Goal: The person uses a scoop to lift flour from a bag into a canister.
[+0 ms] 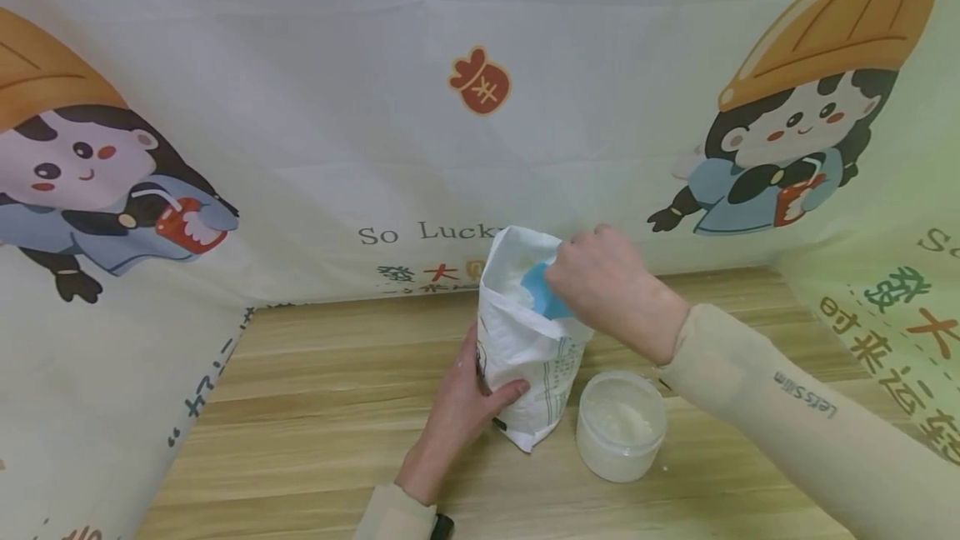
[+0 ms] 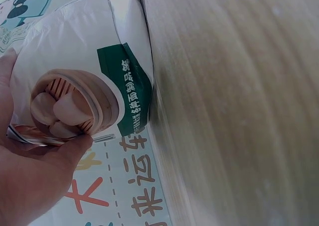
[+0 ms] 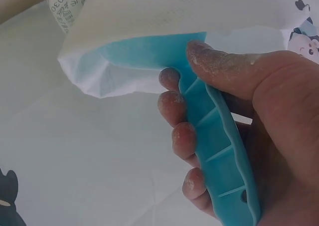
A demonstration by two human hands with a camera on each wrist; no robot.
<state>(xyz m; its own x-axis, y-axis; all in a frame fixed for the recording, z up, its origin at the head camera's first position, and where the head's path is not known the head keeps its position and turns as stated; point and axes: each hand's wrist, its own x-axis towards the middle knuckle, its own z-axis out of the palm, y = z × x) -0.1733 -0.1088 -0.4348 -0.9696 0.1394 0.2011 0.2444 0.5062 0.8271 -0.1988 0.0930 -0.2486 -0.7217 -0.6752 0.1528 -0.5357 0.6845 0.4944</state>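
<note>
A white flour bag stands on the table with its top open and white flour inside. My left hand grips its lower left side, thumb across the front. In the left wrist view, the bag shows a steamer of buns and a green label beside my left hand. Gripping a blue scoop by its handle, my right hand is over the bag's mouth. In the right wrist view, fingers of my right hand wrap the ribbed handle; the bag hides part of the scoop's bowl.
Right of the bag stands a clear round tub with some whitish flour in it. The wooden table meets a printed cloth backdrop at the back and sides. A white speck lies near the tub.
</note>
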